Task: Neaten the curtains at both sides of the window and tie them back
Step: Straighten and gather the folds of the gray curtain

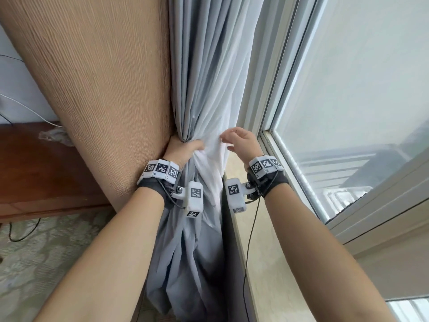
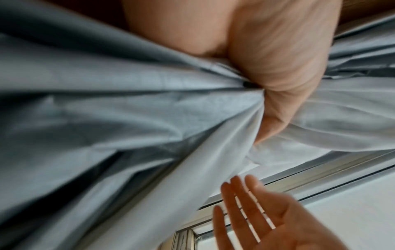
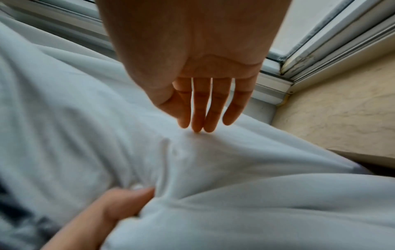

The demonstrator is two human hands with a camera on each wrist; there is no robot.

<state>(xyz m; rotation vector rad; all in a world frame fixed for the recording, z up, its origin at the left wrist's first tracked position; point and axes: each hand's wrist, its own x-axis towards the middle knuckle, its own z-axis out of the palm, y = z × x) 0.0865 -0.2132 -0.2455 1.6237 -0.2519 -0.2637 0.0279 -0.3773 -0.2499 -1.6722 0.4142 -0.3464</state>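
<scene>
The left hand (image 1: 183, 151) clenches the pale grey curtain (image 1: 204, 89) into a bunch against the tan wall panel (image 1: 97, 77), its folds running vertically, while the right hand (image 1: 241, 141), fingers straight and spread, touches the loose cloth on the window (image 1: 348, 89) side.

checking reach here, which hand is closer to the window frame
Right. The right hand hangs open just beside the window frame, fingertips brushing the white curtain. The left hand is farther away, on the far side of that curtain, gripping its gathered folds against the brown curtain.
</scene>
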